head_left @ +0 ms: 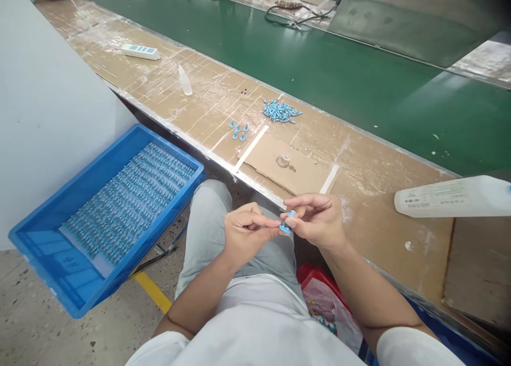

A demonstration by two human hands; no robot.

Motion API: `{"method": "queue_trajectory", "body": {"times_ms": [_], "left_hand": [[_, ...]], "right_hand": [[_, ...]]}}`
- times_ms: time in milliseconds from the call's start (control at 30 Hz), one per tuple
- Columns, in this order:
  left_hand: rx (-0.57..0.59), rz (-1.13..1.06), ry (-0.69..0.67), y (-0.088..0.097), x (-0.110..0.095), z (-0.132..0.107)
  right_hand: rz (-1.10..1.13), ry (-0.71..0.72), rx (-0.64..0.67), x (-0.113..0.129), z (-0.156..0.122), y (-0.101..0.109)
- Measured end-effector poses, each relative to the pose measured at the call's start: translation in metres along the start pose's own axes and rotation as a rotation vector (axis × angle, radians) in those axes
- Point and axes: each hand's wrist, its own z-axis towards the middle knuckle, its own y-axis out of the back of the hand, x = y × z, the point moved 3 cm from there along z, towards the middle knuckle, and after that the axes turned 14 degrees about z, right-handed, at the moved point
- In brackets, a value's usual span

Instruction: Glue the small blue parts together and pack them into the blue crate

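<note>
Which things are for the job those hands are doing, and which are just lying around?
Seem to be for the job:
- blue piece in the fingers
- blue pile
- five standing blue pieces
- blue tray holding rows of similar pieces

Probably just lying about:
- white power strip
- black cable

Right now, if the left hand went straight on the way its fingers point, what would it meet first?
The small blue piece at the fingertips of the left hand, then the right hand just beyond. Whether the left fingertips touch the piece is hard to tell.
</note>
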Motion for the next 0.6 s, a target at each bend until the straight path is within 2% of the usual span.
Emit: {"method": "queue_trajectory", "body": {"times_ms": [300, 600], "left_hand": [[-0.060, 0.046, -0.103, 0.007, -0.006, -0.011], [-0.232, 0.078, -0.019, 0.039, -0.016, -0.017]], "right_hand": [[0.092, 0.025, 0.018, -0.006, -0.003, -0.011], [0.102, -0.011, 0.062, -0.018, 0.004, -0.042]]}}
